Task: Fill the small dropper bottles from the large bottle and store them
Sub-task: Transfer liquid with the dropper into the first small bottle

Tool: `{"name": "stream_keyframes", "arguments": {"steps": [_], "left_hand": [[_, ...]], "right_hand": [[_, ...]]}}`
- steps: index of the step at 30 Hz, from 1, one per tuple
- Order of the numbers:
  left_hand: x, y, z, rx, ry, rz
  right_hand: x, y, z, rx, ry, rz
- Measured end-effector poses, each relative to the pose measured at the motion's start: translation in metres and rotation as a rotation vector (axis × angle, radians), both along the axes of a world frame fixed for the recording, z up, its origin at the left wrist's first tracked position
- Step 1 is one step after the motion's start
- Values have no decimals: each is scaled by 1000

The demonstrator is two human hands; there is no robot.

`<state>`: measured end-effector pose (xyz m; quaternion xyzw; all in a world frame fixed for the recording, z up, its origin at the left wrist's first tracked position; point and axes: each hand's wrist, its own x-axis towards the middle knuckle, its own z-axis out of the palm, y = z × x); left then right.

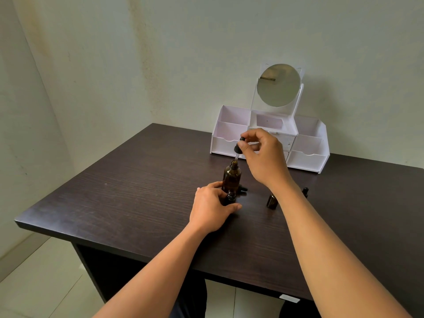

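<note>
Dark table point(114, 191) holds mirrored organizer point(307, 157), partly behind right hand point(263, 157); spare bottle point(272, 201) nearby.

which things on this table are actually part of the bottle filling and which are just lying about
In the job: large amber glass bottle; black-bulbed dropper in the right hand; small amber bottle in the left hand; second small amber bottle; white compartment organiser.
Lying about: round mirror; white sticker on the dark wooden table edge.

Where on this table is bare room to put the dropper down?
Bare: the table left of the left hand, and the front strip between the forearms. Crowded: around the large bottle and the small bottle beside the right forearm.
</note>
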<state>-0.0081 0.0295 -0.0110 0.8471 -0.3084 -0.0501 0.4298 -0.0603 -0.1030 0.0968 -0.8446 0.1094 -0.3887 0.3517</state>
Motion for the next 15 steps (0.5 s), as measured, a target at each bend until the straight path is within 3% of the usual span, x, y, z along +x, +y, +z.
{"name": "stream_keyframes", "arguments": {"steps": [15], "left_hand": [[-2,2,3,30,-7,6]], "right_hand": [[9,-1,0,-131,197,-38]]}}
